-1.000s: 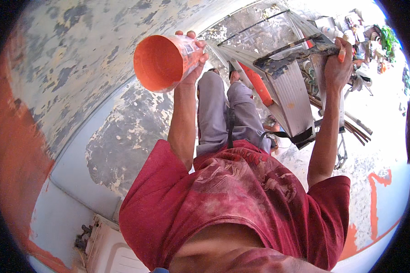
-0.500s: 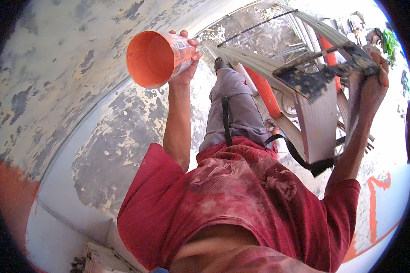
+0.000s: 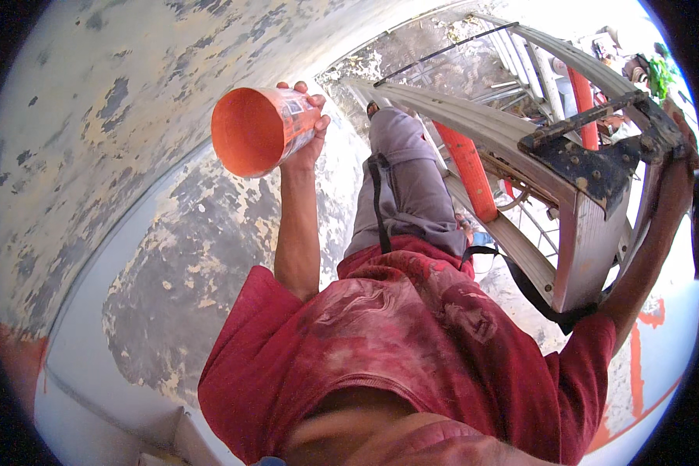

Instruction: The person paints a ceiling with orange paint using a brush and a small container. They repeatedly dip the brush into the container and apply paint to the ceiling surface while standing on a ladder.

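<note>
My left hand [image 3: 309,138] is closed round a plastic cup [image 3: 248,133] coated inside with orange paint. Its mouth faces back toward me, and no liquid shows in it. At the right, my right hand [image 3: 682,147] grips the top of a metal stepladder [image 3: 474,120] by its dark, worn hinge plate [image 3: 594,167]. That hand lies in shadow near the picture's rim, so its fingers show only in part. The ladder's orange-red rungs [image 3: 467,172] are between its pale rails, and a black strap [image 3: 532,291] hangs below.
Along the left runs a wall [image 3: 116,147] with patchy grey and cream peeling paint. Orange paint [image 3: 15,357] covers its lower left corner. A green plant [image 3: 660,78] and assorted clutter [image 3: 610,46] are at the far right. My leg [image 3: 400,179] stands beside the ladder.
The ladder's top has shifted to the right together with my right hand. My left hand and the cup have come slightly lower and to the left in the picture.
</note>
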Motion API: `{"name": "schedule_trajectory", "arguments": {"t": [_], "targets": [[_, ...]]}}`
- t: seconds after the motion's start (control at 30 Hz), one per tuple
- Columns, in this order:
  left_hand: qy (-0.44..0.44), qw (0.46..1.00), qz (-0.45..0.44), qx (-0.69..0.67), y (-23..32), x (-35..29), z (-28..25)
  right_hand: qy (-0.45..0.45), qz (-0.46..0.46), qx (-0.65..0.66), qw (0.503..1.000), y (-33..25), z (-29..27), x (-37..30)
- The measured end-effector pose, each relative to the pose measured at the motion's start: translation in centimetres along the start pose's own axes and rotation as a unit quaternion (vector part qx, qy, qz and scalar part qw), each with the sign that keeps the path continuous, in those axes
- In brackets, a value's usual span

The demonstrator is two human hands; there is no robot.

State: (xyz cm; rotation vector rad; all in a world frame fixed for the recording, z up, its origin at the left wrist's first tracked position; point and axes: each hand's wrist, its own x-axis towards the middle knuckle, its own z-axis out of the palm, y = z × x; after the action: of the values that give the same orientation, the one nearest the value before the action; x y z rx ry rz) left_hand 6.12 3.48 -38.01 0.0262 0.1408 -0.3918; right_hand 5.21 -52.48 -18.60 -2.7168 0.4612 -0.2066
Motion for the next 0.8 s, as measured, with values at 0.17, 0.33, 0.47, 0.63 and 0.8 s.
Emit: {"name": "schedule_trajectory", "arguments": {"t": [0.17, 0.33, 0.47, 0.63, 0.8], "targets": [[0.004, 1.0, 0.009, 0.006, 0.8, -1.5, 0.7, 0.007, -0.056, 0.02, 0.998, 2.3, -0.6, 0.8], [-0.005, 1.0, 0.025, 0.001, 1.6, -2.2, 3.1, 0.033, 0.079, 0.175, 0.981, -1.1, 0.8, 0.8], [-0.014, 0.999, 0.04, 0.01, 2.1, -3.6, 4.9, 0.043, 0.002, 0.143, 0.989, 2.1, 1.2, 2.1], [-0.007, 0.999, 0.051, -0.008, 2.6, -4.6, 5.2, 0.041, -0.024, -0.034, 0.998, 3.9, 0.7, 2.2], [-0.018, 0.997, 0.073, -0.037, 2.2, -5.5, 4.5, 0.057, 0.017, -0.043, 0.997, -0.2, 1.8, 1.7]]}}
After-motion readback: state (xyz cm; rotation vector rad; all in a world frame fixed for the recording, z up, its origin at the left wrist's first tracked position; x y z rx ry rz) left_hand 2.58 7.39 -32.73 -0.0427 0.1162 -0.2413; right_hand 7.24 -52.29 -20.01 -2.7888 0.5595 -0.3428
